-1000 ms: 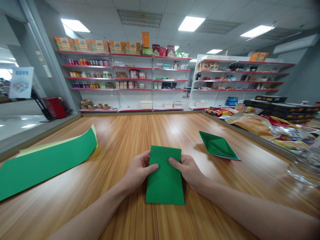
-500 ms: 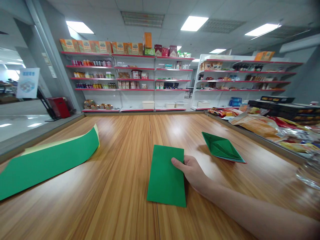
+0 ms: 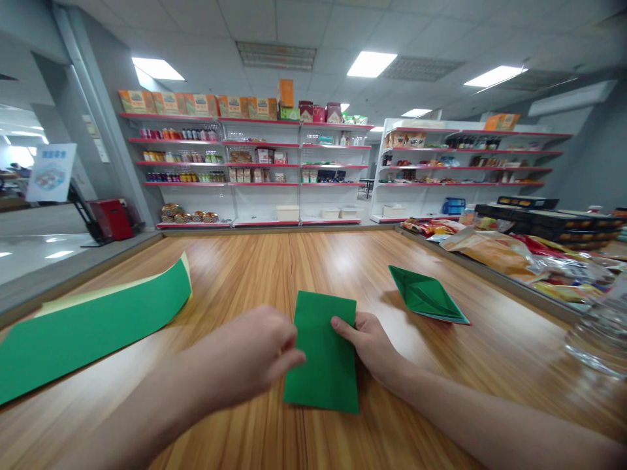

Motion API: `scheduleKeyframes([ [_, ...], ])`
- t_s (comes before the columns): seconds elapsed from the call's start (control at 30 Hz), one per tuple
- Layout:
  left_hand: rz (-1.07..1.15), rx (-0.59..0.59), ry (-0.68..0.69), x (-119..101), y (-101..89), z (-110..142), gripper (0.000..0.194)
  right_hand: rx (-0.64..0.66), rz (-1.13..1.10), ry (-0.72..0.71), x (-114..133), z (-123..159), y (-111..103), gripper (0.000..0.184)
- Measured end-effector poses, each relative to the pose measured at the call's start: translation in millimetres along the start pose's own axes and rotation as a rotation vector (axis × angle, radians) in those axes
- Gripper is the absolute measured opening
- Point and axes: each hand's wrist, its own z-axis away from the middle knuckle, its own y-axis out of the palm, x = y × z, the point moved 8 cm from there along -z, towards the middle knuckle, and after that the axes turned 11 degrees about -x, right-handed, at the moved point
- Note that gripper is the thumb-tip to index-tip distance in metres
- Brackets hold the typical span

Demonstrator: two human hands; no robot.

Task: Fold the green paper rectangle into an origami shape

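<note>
A folded rectangle of green paper (image 3: 321,372) is held over the wooden table in front of me. My right hand (image 3: 369,343) grips its right edge, the thumb flat on top and the fingers hidden beneath. At the paper's left edge is my left hand (image 3: 259,349), slightly blurred, its fingers curled in and its thumb over the paper; nothing shows in it. Whether it touches the paper I cannot tell. A folded green paper piece (image 3: 426,295) with raised, pointed ends lies to the right. On the left a long green paper strip (image 3: 98,326) curls up, its underside pale yellow.
The wooden tabletop (image 3: 235,274) has a raised edge. Snack packets (image 3: 490,248) and dark boxes (image 3: 543,219) sit along the right side, near a clear glass vessel (image 3: 597,339). Stocked shelves (image 3: 259,163) stand behind the table.
My left hand has come in from the lower left to the paper's left edge. My right hand keeps its grip on the paper. The view has tilted up slightly.
</note>
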Motion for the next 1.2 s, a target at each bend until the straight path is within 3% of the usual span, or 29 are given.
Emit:
scheduleKeyframes([
  [0.07, -0.284, -0.077, -0.031, 32, -8.7, -19, 0.025, -0.007, -0.002, 0.006, 0, 0, 0, 0.034],
  [0.13, -0.274, -0.123, -0.018, 61, -2.1, -25, 0.023, -0.02, 0.011, 0.011, -1, -1, -1, 0.036],
  [0.23, -0.194, -0.129, 0.03, 99, 26.8, -18, 0.058, -0.035, 0.04, 0.006, -1, -1, -2, 0.036],
  [0.27, -0.174, -0.155, 0.012, 111, 33.9, -16, 0.059, -0.035, 0.045, 0.007, -2, -1, -2, 0.037],
  [0.3, -0.158, -0.255, -0.032, 122, 33.3, -14, 0.053, -0.037, 0.049, 0.009, -2, -1, -3, 0.037],
  [0.33, -0.143, -0.433, -0.093, 132, 24.3, -11, 0.048, -0.04, 0.054, 0.011, -2, -1, -3, 0.037],
  [0.43, -0.134, -0.62, -0.163, 140, 13.3, -7, 0.048, -0.049, 0.069, 0.022, -2, -1, -2, 0.039],
  [0.5, -0.075, -0.591, -0.16, 135, 13.0, -8, 0.043, -0.052, 0.075, 0.025, -1, -1, -2, 0.041],
  [0.6, 0.066, -0.398, -0.153, 126, 28.6, -11, 0.04, -0.049, 0.079, 0.021, -1, -1, -1, 0.043],
  [0.67, 0.107, -0.304, -0.164, 126, 38.9, -11, 0.048, -0.047, 0.09, 0.018, 0, -1, -1, 0.043],
  [0.8, 0.072, -0.341, -0.265, 145, 35.0, -9, 0.069, -0.067, 0.131, 0.015, 0, 0, -3, 0.045],
  [0.9, 0.065, -0.281, -0.297, 155, 33.5, -8, 0.077, -0.068, 0.144, 0.01, 0, 0, -4, 0.046],
  [1.07, -0.059, -0.313, -0.259, 150, 27.4, -5, 0.091, -0.055, 0.142, 0.006, 0, -1, -3, 0.046],
  [1.2, 0.029, -0.31, -0.199, 141, 27.2, -7, 0.083, -0.044, 0.133, 0.01, -1, -1, -3, 0.043],
])
